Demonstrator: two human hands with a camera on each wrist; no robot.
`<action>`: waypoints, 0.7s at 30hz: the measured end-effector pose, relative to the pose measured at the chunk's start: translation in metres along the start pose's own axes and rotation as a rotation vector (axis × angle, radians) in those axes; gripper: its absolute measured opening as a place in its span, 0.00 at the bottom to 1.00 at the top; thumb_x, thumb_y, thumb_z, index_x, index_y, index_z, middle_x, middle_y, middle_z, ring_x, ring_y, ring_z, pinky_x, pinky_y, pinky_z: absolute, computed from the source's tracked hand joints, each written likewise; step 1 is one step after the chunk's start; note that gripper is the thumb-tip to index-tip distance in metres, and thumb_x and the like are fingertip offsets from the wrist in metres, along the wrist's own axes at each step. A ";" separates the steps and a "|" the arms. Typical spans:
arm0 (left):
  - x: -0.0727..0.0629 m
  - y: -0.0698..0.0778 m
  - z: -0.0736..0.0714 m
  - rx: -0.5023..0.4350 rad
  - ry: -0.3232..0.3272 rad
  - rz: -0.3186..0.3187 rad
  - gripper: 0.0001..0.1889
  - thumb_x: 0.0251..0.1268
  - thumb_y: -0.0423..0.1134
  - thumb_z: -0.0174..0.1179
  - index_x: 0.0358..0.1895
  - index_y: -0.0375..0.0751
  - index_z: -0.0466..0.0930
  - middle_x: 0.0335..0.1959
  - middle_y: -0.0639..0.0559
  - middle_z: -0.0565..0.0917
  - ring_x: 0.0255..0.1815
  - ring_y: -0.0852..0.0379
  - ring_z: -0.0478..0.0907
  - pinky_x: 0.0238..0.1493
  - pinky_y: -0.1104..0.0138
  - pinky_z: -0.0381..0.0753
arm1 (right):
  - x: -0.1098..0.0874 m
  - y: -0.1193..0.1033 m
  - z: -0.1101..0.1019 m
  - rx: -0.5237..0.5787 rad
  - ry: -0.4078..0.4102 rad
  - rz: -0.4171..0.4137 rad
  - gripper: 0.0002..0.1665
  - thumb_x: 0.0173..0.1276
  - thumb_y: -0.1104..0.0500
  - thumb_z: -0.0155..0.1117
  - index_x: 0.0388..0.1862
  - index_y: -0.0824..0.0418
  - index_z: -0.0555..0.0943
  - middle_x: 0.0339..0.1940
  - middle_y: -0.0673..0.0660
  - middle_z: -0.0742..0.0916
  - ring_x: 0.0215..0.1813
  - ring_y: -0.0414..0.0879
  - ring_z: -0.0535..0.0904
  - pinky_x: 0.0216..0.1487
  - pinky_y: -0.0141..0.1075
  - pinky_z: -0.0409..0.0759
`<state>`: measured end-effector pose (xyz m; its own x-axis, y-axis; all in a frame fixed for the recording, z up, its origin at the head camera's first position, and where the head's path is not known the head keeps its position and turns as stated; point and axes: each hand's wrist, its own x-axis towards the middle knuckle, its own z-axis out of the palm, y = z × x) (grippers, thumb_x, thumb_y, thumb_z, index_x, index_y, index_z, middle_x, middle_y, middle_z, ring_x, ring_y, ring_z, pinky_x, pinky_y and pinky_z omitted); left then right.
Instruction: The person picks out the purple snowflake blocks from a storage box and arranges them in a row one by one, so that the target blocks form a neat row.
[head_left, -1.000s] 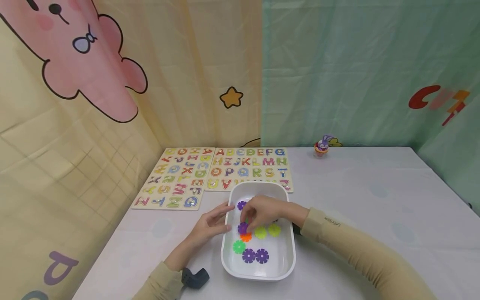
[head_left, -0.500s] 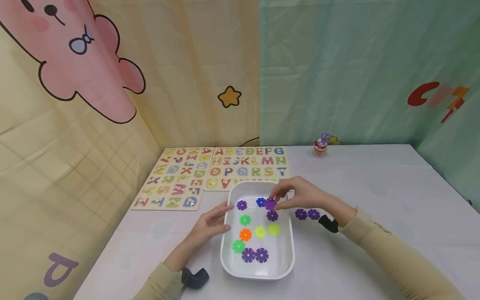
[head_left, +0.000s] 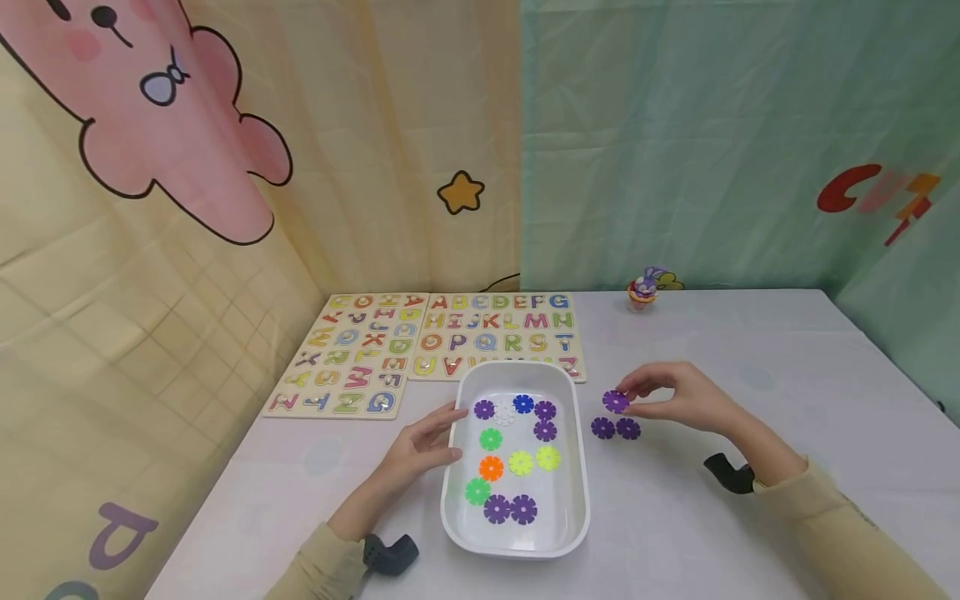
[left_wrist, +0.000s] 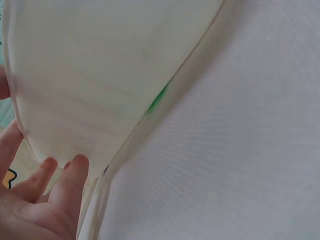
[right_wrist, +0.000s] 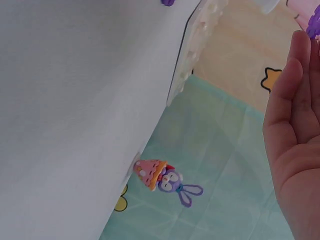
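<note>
A white tray holds several notched plastic snowflake discs, among them an orange disc, a blue disc and a white disc. My left hand rests against the tray's left side, with fingertips touching its outer wall in the left wrist view. Right of the tray, my right hand pinches a purple snowflake disc between thumb and fingers. It hovers above two purple discs lying side by side on the table. The right wrist view shows the held disc only at its edge.
Two wooden alphabet puzzle boards lie behind and left of the tray. A small rabbit figure stands at the table's back edge, before a printed curtain. Dark wrist-worn pieces sit by both sleeves.
My right hand first reached into the tray, then carried a purple disc rightward over the tray's rim to above the two purple discs on the table. My left hand has stayed in place.
</note>
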<state>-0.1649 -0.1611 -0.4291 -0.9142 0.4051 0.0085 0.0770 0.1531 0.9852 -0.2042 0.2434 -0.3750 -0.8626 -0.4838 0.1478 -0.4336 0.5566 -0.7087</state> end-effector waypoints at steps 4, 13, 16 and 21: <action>0.000 0.001 0.000 -0.001 -0.001 0.006 0.29 0.58 0.36 0.62 0.65 0.41 0.69 0.74 0.46 0.54 0.70 0.43 0.57 0.67 0.47 0.57 | -0.012 0.013 -0.003 -0.028 0.014 0.019 0.17 0.56 0.54 0.72 0.43 0.57 0.83 0.41 0.49 0.86 0.41 0.39 0.80 0.47 0.48 0.81; -0.002 0.001 0.000 -0.011 0.000 -0.010 0.28 0.58 0.36 0.62 0.65 0.42 0.69 0.74 0.47 0.54 0.71 0.44 0.57 0.67 0.48 0.57 | -0.032 0.036 -0.010 -0.027 -0.034 0.064 0.17 0.57 0.53 0.71 0.43 0.58 0.82 0.41 0.50 0.85 0.42 0.37 0.80 0.47 0.38 0.81; -0.001 0.002 0.000 -0.002 0.002 -0.007 0.28 0.58 0.35 0.62 0.65 0.43 0.69 0.74 0.47 0.54 0.71 0.44 0.57 0.67 0.48 0.57 | -0.033 0.040 -0.012 -0.041 -0.043 0.080 0.17 0.57 0.53 0.71 0.43 0.58 0.82 0.41 0.50 0.85 0.43 0.38 0.80 0.48 0.37 0.81; -0.001 0.002 0.000 0.000 0.002 -0.009 0.28 0.58 0.36 0.62 0.65 0.42 0.70 0.74 0.47 0.55 0.71 0.45 0.56 0.67 0.47 0.57 | -0.034 0.046 -0.011 -0.044 -0.057 0.097 0.17 0.56 0.52 0.71 0.42 0.57 0.82 0.40 0.49 0.85 0.43 0.38 0.80 0.48 0.33 0.80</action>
<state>-0.1643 -0.1615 -0.4269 -0.9157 0.4019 0.0003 0.0691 0.1566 0.9853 -0.1974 0.2929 -0.4054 -0.8853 -0.4633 0.0399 -0.3613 0.6312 -0.6864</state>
